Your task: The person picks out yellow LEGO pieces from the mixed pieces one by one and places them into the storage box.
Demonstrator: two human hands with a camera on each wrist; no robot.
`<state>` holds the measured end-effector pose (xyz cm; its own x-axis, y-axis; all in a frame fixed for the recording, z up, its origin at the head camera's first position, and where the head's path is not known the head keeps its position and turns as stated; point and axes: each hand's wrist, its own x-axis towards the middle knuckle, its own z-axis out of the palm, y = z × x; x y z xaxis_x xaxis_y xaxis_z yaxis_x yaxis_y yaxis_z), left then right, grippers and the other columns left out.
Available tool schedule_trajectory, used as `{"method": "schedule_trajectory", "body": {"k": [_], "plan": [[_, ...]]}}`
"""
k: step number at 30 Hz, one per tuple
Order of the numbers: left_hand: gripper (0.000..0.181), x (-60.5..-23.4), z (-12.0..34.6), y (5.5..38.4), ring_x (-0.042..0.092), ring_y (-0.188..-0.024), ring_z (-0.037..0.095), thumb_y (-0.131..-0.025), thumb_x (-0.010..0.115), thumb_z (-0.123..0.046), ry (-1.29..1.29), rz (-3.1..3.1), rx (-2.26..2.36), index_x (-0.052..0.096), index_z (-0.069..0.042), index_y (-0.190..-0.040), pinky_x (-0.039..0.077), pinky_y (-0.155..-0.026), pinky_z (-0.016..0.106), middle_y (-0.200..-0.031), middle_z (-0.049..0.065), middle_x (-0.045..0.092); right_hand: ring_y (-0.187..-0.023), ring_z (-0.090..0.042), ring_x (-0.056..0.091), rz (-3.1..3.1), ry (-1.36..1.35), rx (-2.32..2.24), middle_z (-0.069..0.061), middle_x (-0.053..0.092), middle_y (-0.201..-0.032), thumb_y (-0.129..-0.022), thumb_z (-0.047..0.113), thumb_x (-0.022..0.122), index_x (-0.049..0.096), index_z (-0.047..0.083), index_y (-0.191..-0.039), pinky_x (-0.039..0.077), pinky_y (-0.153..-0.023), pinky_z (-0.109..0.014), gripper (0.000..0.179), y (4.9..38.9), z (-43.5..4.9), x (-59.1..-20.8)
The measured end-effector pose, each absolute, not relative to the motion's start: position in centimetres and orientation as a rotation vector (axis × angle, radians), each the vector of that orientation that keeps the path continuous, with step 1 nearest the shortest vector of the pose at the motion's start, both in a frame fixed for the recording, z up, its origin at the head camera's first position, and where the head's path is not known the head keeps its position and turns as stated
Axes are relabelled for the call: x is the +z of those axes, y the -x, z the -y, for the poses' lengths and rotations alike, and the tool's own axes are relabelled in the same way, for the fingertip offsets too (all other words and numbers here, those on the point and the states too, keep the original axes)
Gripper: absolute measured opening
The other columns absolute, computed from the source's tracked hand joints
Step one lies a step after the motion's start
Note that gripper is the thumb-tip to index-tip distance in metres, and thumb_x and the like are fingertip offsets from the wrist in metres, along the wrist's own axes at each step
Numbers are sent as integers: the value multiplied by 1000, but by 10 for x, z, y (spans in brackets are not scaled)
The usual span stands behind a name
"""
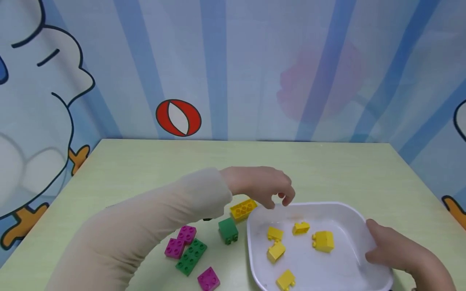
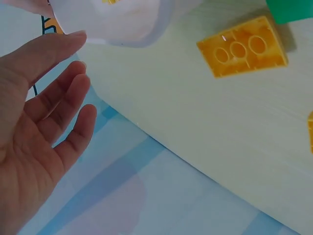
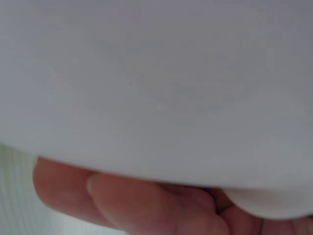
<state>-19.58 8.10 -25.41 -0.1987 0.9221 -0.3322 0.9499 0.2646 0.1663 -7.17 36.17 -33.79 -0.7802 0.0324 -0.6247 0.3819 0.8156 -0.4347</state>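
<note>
A white tray [image 1: 309, 273] holds several yellow toy bricks [image 1: 323, 241], lying scattered in it. My right hand [image 1: 400, 248] grips the tray's right side, thumb over the rim; in the right wrist view its fingers [image 3: 137, 200] are curled under the white tray wall [image 3: 156, 98]. Over the tray's far left rim hovers my left hand [image 1: 263, 186], fingers loosely bent. The left wrist view shows that hand [image 2: 44, 107] with nothing in its palm. Just outside the tray's far left corner, a larger yellow brick [image 1: 243, 210] lies with its hollow underside showing.
Left of the tray lie a green brick [image 1: 228, 231], a longer green brick [image 1: 191, 257] and several magenta bricks [image 1: 208, 279]. The left sleeve [image 1: 164, 218] hides part of the table [image 1: 164, 161]. A printed cloth [image 1: 247, 72] stands behind the table.
</note>
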Motion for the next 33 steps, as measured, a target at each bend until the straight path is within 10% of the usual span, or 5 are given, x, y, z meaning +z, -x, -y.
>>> {"method": "schedule_trajectory", "body": {"k": [33], "plan": [[14, -310, 17, 235, 49, -85, 15, -84, 69, -13, -1215, -2423, -18, 67, -16, -97, 45, -76, 27, -99, 2, 56, -119, -52, 36, -2403, -274, -734, -41, 26, -135, -80, 8, 67, 11, -23, -135, 32, -95, -62, 85, 72, -364, -340]]}}
